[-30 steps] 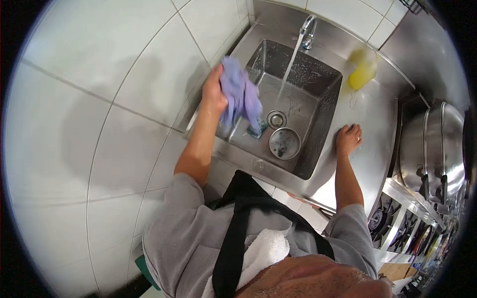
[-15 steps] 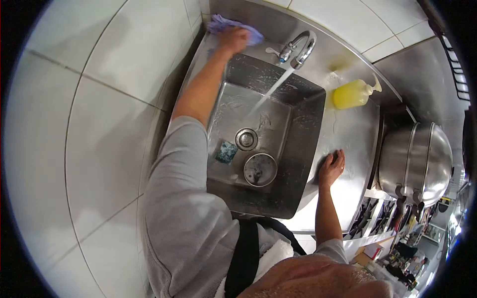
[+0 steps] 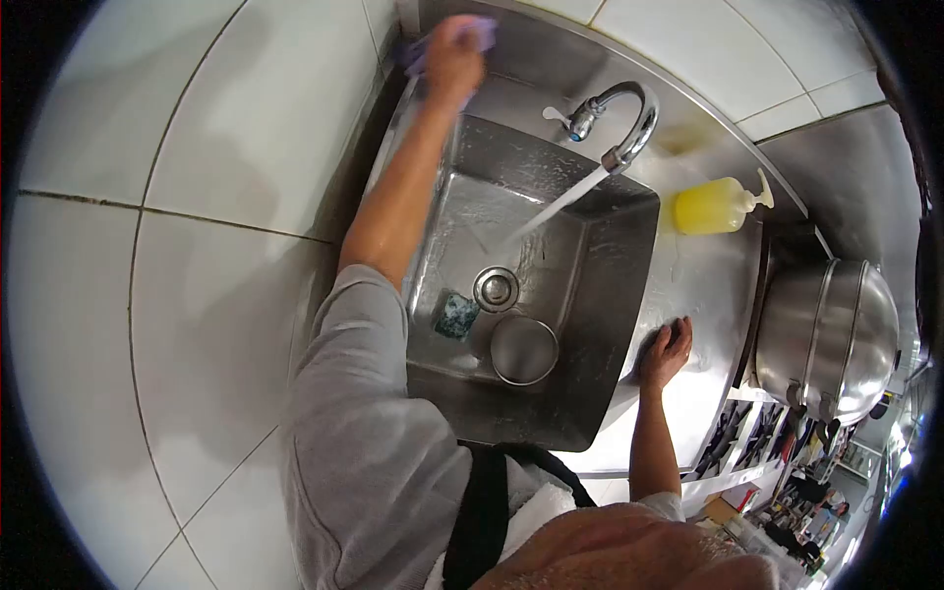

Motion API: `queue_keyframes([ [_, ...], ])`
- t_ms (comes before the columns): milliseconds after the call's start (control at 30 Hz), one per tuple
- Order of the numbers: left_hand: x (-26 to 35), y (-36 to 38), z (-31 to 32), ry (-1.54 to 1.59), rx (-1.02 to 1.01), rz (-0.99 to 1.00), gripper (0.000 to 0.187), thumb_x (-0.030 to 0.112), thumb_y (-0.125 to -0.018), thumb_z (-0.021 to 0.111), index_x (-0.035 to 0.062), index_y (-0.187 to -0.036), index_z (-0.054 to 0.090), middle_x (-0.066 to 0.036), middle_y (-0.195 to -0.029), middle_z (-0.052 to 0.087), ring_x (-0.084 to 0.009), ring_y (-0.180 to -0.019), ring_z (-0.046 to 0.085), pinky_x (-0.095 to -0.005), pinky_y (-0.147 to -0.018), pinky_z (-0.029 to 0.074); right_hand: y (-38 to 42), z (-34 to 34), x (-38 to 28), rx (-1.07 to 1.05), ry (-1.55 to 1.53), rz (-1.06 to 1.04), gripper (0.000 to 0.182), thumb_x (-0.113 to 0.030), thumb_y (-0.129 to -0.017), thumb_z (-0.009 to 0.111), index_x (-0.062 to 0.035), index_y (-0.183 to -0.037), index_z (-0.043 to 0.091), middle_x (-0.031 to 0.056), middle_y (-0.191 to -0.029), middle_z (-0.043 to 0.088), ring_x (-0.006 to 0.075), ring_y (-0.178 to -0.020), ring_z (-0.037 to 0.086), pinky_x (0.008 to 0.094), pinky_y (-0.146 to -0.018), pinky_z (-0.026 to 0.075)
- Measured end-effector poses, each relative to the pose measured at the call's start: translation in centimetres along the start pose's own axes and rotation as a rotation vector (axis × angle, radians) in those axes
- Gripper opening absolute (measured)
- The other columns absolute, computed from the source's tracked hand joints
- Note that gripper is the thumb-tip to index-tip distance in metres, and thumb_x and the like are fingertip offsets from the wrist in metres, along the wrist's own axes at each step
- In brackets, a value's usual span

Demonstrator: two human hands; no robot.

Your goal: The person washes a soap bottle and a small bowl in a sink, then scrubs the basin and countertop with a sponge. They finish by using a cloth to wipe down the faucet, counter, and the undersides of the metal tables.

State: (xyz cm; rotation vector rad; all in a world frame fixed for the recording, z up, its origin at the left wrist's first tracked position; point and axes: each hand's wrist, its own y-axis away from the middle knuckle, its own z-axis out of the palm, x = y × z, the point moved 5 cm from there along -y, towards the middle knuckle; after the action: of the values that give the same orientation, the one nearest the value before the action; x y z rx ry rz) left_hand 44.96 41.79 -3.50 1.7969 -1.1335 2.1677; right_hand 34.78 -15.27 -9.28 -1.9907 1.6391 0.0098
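Note:
At the far left corner of the steel sink unit, my left hand (image 3: 457, 67) is closed on a purple cloth (image 3: 482, 31), pressing it near the back splash. The cloth is partly hidden by the hand and smeared by motion. My right hand (image 3: 669, 354) rests on the steel counter (image 3: 654, 285) right of the basin, fingers stretched out, holding nothing. Water runs from the curved faucet (image 3: 644, 123) into the sink basin (image 3: 619, 265). Inside the basin, a dark green scouring pad (image 3: 456, 316) lies beside the drain strainer (image 3: 496, 289), with a round metal bowl (image 3: 524, 350) just in front.
A pump bottle of yellow liquid (image 3: 713, 206) stands at the back of the right counter. Farther right are a large lidded steel pot (image 3: 826, 334) and stove burners (image 3: 737, 433). White wall tiles (image 3: 226, 324) border the left side.
My left hand has moved the cloth back and to the left relative to the sink. My right hand stays on the counter. The view has shifted slightly.

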Motion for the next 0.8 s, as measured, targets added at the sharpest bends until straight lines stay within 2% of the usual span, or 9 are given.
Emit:
queue_keyframes([
  [133, 6.3, 3.4, 10.5, -0.209, -0.348, 0.794, 0.022, 0.013, -0.085, 0.055, 0.0085, -0.106, 0.058, -0.009, -0.100, 0.058, -0.0245, -0.099, 0.054, -0.0355, -0.088, 0.043, 0.5, -0.1, -0.1, 0.013, -0.034, -0.013, 0.033, -0.020, -0.087, 0.051, 0.0043, -0.109, 0.051, 0.0236, -0.119, 0.051, 0.0399, -0.110, 0.048, 0.0453, -0.094, 0.036],
  [233, 4.7, 0.7, 9.4, 0.006, -0.470, 0.593, 0.022, 0.013, -0.084, 0.054, 0.0077, -0.106, 0.056, -0.012, -0.099, 0.055, -0.0274, -0.100, 0.051, -0.0372, -0.089, 0.041, 0.5, 0.3, 0.7, 0.048, -0.018, -0.066, 0.033, -0.020, -0.087, 0.051, 0.0048, -0.109, 0.051, 0.0240, -0.118, 0.051, 0.0402, -0.108, 0.049, 0.0455, -0.093, 0.037],
  [267, 2.9, -1.2, 7.3, 0.124, -0.205, 0.293, 0.022, 0.008, -0.083, 0.053, 0.0049, -0.105, 0.054, -0.015, -0.098, 0.054, -0.0312, -0.099, 0.049, -0.0397, -0.089, 0.039, 0.6, 0.5, 1.2, 0.056, -0.001, -0.079, 0.033, -0.019, -0.087, 0.051, 0.0049, -0.109, 0.050, 0.0242, -0.118, 0.051, 0.0403, -0.108, 0.049, 0.0455, -0.093, 0.037],
  [333, -4.6, -6.6, 1.2, -0.508, 0.211, 0.638, 0.033, 0.024, -0.085, 0.049, 0.0023, -0.109, 0.054, -0.018, -0.112, 0.055, -0.0355, -0.106, 0.050, -0.0447, -0.091, 0.039, 0.4, 0.3, 0.7, 0.035, 0.009, -0.061, 0.033, -0.019, -0.087, 0.051, 0.0050, -0.110, 0.050, 0.0244, -0.117, 0.052, 0.0405, -0.107, 0.049, 0.0453, -0.093, 0.037],
  [433, 0.4, -4.5, -4.5, -0.523, 0.351, 0.326, 0.023, 0.009, -0.082, 0.046, 0.0019, -0.103, 0.053, -0.018, -0.102, 0.054, -0.0366, -0.096, 0.049, -0.0429, -0.084, 0.038, 0.3, -0.6, -1.0, 0.022, -0.001, -0.014, 0.032, -0.018, -0.087, 0.050, 0.0051, -0.109, 0.050, 0.0240, -0.116, 0.052, 0.0402, -0.108, 0.049, 0.0451, -0.093, 0.037],
  [500, -2.5, -1.2, -3.4, -0.595, 0.227, 0.473, 0.021, 0.007, -0.078, 0.051, 0.0034, -0.098, 0.057, -0.017, -0.101, 0.056, -0.0385, -0.096, 0.050, -0.0448, -0.083, 0.039, 0.2, -0.7, -0.9, 0.026, -0.010, 0.017, 0.032, -0.019, -0.087, 0.050, 0.0051, -0.108, 0.050, 0.0235, -0.117, 0.052, 0.0398, -0.108, 0.048, 0.0453, -0.093, 0.037],
  [567, -8.7, 2.1, -0.8, -0.847, -0.404, 0.277, 0.028, 0.005, -0.074, 0.053, 0.0116, -0.101, 0.062, -0.012, -0.107, 0.055, -0.0352, -0.108, 0.046, -0.0447, -0.090, 0.039, 0.3, -0.5, 0.1, 0.037, 0.023, -0.041, 0.034, -0.020, -0.087, 0.050, 0.0042, -0.111, 0.050, 0.0224, -0.117, 0.052, 0.0391, -0.109, 0.048, 0.0457, -0.093, 0.037],
  [667, -3.5, 6.5, -2.8, -0.862, -0.378, 0.393, 0.030, 0.004, -0.069, 0.057, 0.0145, -0.095, 0.065, -0.011, -0.103, 0.057, -0.0328, -0.102, 0.050, -0.0433, -0.087, 0.042, 0.6, -0.5, 0.4, 0.029, 0.054, -0.056, 0.035, -0.021, -0.087, 0.050, 0.0029, -0.113, 0.050, 0.0220, -0.118, 0.052, 0.0383, -0.110, 0.048, 0.0454, -0.093, 0.037],
  [800, 0.0, 12.9, -9.9, -0.827, -0.564, 0.408, 0.031, 0.002, -0.063, 0.059, 0.0139, -0.090, 0.065, -0.009, -0.096, 0.059, -0.0305, -0.096, 0.054, -0.0406, -0.084, 0.043, 0.7, -0.9, 0.2, 0.050, 0.016, -0.026, 0.033, -0.020, -0.086, 0.052, 0.0026, -0.110, 0.052, 0.0216, -0.117, 0.053, 0.0365, -0.110, 0.049, 0.0445, -0.094, 0.038],
])
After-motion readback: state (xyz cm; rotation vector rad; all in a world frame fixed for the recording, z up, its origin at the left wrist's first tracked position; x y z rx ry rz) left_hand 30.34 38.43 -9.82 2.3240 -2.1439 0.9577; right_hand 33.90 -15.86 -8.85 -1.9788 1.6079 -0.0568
